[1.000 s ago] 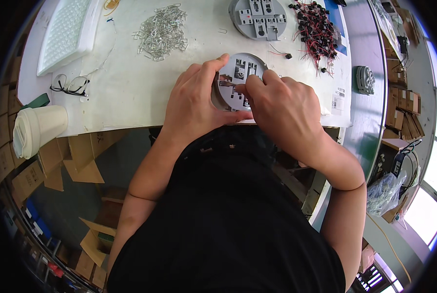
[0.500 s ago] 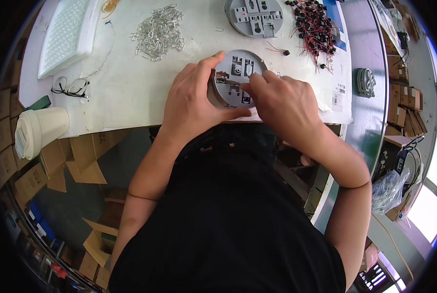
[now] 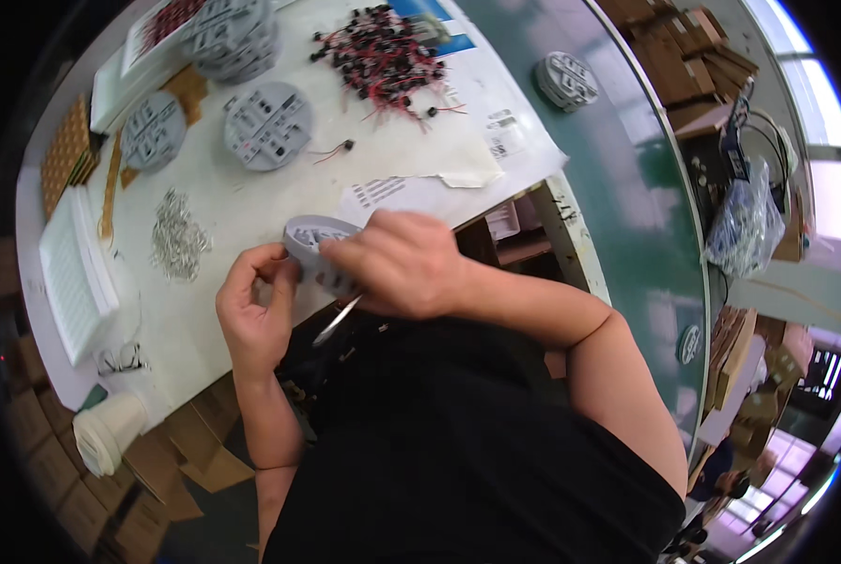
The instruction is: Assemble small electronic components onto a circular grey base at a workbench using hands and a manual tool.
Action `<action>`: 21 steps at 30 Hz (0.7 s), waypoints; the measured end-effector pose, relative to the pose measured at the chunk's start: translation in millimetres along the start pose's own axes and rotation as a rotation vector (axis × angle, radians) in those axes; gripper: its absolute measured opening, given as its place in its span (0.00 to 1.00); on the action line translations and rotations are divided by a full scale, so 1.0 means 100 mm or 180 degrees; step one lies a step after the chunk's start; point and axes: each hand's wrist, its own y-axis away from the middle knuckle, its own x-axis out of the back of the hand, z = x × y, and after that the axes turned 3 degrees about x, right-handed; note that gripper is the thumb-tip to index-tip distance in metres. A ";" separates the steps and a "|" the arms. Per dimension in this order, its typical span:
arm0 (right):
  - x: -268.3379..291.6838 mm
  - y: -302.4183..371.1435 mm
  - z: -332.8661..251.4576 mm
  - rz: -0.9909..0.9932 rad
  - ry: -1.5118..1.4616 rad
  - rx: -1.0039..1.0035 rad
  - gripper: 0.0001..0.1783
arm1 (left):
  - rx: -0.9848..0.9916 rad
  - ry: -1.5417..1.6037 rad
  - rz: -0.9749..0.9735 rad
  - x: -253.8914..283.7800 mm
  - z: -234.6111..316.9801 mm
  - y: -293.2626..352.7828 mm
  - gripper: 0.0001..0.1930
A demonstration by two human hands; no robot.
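Observation:
A grey round plastic housing (image 3: 306,229) is tilted up at the table's near edge, its slotted inner face partly showing. My left hand (image 3: 256,315) grips its left rim between thumb and fingers. Curled over its right side is my right hand (image 3: 409,268), with fingertips at the housing. A slim shiny metal tool (image 3: 336,322) sticks out below the right hand; its upper part is hidden, so its kind is unclear. On the table to the left lies a heap of bent metal clips (image 3: 178,237).
Grey slotted discs (image 3: 268,127) lie farther back, with a stack of them (image 3: 233,42) behind. Small black parts with red wires (image 3: 378,61) are heaped at the far side. Glasses (image 3: 122,359), a white tray (image 3: 80,273) and a pale cup (image 3: 110,432) stand left.
My view has swung to the right. The housing has gone from nearly flat to steeply tilted, and the metal tool now shows below my right hand.

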 end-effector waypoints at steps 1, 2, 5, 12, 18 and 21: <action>0.12 -0.01 0.13 0.0088 0.0243 -0.0390 0.24 | -0.0036 0.0001 -0.0045 -0.05 0.06 -0.02 0.14; 0.28 -0.05 0.34 0.0180 0.0468 -0.0764 0.23 | -0.0125 -0.0289 0.0077 -0.09 0.13 -0.05 0.13; 1.08 0.00 1.68 0.1560 0.1143 -0.2115 0.23 | -0.0331 -0.0896 0.0359 -0.12 0.23 -0.09 0.11; 2.88 2.05 3.91 0.0036 0.2892 -0.4946 0.39 | -0.0548 -0.1774 0.0548 0.25 -0.21 -0.05 0.12; 2.39 1.49 3.14 0.0316 0.1147 -0.3449 0.45 | -0.0497 -0.1922 0.0796 0.25 -0.25 0.05 0.12; 2.01 1.17 2.69 -0.0344 0.1039 -0.3168 0.50 | -0.0699 -0.1935 0.0784 0.20 -0.20 -0.02 0.13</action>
